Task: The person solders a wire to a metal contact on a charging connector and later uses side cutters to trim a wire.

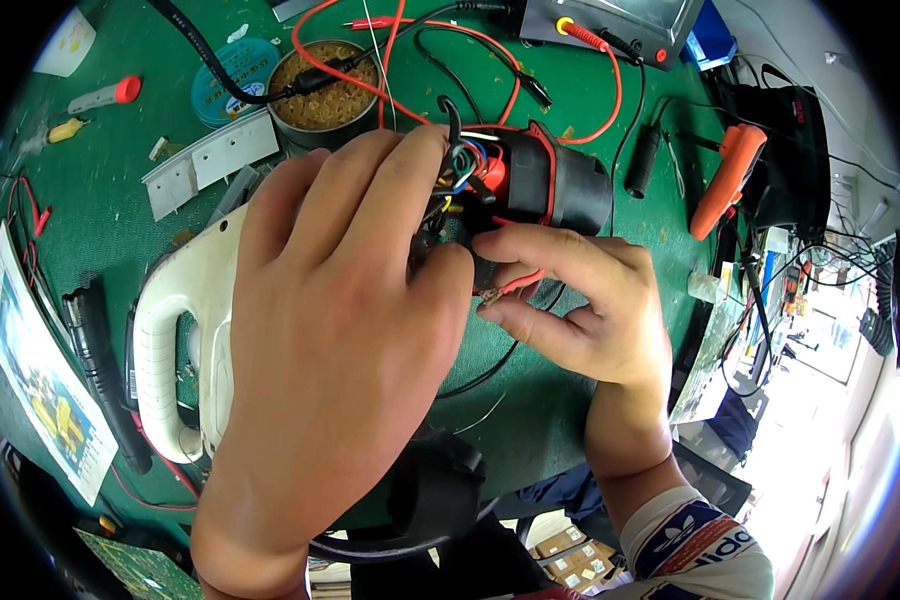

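Red wire was pinched in the right hand, coloured wiring lying beside the curled left hand, whose hold was undeterminable.

The green bench is decently lit and pretty sharp around the middle, but the room off to the right is seriously blown out to white. There's a soft shine on the back of the left hand. Classic fisheye too: black corners, bendy edges, bluish-purple fringe along the right rim.
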`<state>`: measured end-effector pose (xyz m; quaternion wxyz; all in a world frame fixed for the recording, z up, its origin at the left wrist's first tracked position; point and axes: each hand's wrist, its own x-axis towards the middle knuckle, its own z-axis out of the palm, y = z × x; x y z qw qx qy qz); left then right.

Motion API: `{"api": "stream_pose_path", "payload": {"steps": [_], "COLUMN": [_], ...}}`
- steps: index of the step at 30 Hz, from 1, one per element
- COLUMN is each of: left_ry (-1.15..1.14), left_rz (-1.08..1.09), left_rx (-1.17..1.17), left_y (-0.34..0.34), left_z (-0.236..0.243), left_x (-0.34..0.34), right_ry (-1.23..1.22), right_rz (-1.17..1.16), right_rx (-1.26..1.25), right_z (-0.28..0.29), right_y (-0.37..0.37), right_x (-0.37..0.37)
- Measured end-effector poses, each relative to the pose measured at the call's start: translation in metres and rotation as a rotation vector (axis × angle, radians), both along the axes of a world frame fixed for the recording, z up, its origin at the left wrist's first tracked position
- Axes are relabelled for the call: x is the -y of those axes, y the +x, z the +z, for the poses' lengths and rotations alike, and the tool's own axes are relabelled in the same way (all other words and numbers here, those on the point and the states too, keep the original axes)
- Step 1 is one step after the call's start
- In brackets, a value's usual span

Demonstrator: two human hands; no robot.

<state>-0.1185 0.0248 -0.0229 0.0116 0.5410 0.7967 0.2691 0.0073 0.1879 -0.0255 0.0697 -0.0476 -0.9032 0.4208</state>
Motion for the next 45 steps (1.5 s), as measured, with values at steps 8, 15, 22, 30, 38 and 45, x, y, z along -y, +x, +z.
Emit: {"api": "stream_pose_path", "payload": {"steps": [8, 15, 22, 30, 38, 45], "left_ry": [-0.006, -0.014, 0.009, 0.034, -0.055, -0.052], "left_rz": [-0.003, 0.006, 0.02, 0.028, 0.037, 0.044], "left_rx": [0.02, 0.034, 0.036, 0.012, -0.06, -0.083], "left_y": [-0.002, -0.001, 0.0, 0.001, 0.003, 0.003], "left_z": [0.0, 0.001, 0.0, -0.002, 0.008, 0.007], "left_x": [0.0, 0.0, 0.0, -0.002, -0.006, -0.005], "right_ry": [-0.054, 0.005, 0.031, 0.066, 0.061, 0.053], "right_rz": [-0.009, 0.055, 0.054, 0.016, -0.032, -0.061], "right_rx": [-0.059, -0.039, -0.054, -0.081, -0.093, -0.085], "right_z": [-0.006, -0.003, -0.002, -0.006, -0.008, -0.009], "right_y": [0.0, -0.001, -0.002, -0.001, -0.001, -0.002], "right_x": [0.001, -0.002, -0.001, 0.001, 0.005, 0.008]}}
